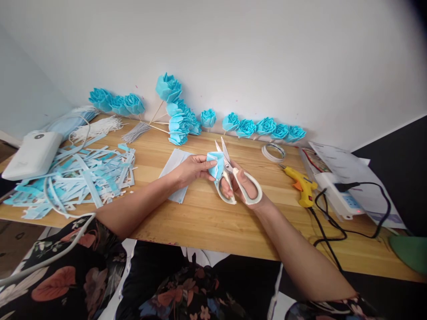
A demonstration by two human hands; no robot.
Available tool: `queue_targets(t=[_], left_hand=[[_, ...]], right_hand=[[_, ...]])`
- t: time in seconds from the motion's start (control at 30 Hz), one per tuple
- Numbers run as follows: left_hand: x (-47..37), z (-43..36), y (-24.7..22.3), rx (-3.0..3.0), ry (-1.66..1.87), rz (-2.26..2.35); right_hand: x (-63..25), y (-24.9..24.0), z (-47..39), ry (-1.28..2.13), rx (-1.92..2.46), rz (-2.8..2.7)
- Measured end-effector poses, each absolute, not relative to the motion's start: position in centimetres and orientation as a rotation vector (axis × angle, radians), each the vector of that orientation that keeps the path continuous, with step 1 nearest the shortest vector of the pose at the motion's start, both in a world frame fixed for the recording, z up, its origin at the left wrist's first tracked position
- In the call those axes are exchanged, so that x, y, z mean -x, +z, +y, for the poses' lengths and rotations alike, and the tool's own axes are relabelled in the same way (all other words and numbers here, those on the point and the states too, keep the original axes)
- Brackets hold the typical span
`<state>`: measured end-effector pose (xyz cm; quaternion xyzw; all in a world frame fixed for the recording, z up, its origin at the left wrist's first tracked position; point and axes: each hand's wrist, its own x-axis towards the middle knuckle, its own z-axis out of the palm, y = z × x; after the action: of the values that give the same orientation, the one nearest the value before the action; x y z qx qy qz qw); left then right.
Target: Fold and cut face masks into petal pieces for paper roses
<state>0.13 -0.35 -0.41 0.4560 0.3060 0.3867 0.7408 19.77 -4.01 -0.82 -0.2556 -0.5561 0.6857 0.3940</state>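
Between the thumb and fingers of my left hand (195,170) is a small folded piece of blue fabric (215,163), white along one edge. My right hand (250,189) has its thumb and fingers through the white handles of a pair of scissors (227,166). The blades are parted and point away from me, right beside the folded piece; whether they touch it I cannot tell. Under my left hand and wrist, a flat pale blue face mask (178,195) lies on the wooden table (207,226).
Cut blue and white strips (83,173) pile up at the left, near a white device (33,153) with a cable. Blue fabric flowers (180,120) on sticks line the wall. A tape roll (273,152), yellow glue gun (302,186) and power strip (338,195) sit at the right.
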Motion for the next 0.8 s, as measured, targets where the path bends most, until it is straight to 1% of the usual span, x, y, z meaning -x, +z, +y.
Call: queue_targets(t=[0.17, 0.23, 0.33, 0.47, 0.5, 0.6, 0.8], left_hand=[[-0.1, -0.3, -0.7, -0.997, 0.845, 0.679], [-0.1, -0.2, -0.7, -0.988, 0.857, 0.687], [0.1, 0.0, -0.5, -0.954, 0.899, 0.701], [0.5, 0.5, -0.5, -0.880, 0.971, 0.704], [0.5, 0.6, -0.6, -0.869, 0.984, 0.706], [0.5, 0.9, -0.9, -0.837, 1.027, 0.741], [0.1, 0.7, -0.5, -0.753, 1.062, 0.771]], right_hand=[[-19.7, -0.6, -4.1, 1.677, 0.667, -1.414], [-20.1, -0.3, -3.7, 1.586, 0.701, -1.430], [-21.5, 0.3, -2.7, 1.276, 0.947, -1.472], [-24.0, 0.8, -1.1, 0.553, 1.522, -1.623], [-24.5, 0.8, -0.8, 0.426, 1.621, -1.680], [-25.3, 0.5, -0.5, 0.203, 1.797, -1.891], [-25.3, 0.0, -0.7, -0.058, 1.966, -2.163]])
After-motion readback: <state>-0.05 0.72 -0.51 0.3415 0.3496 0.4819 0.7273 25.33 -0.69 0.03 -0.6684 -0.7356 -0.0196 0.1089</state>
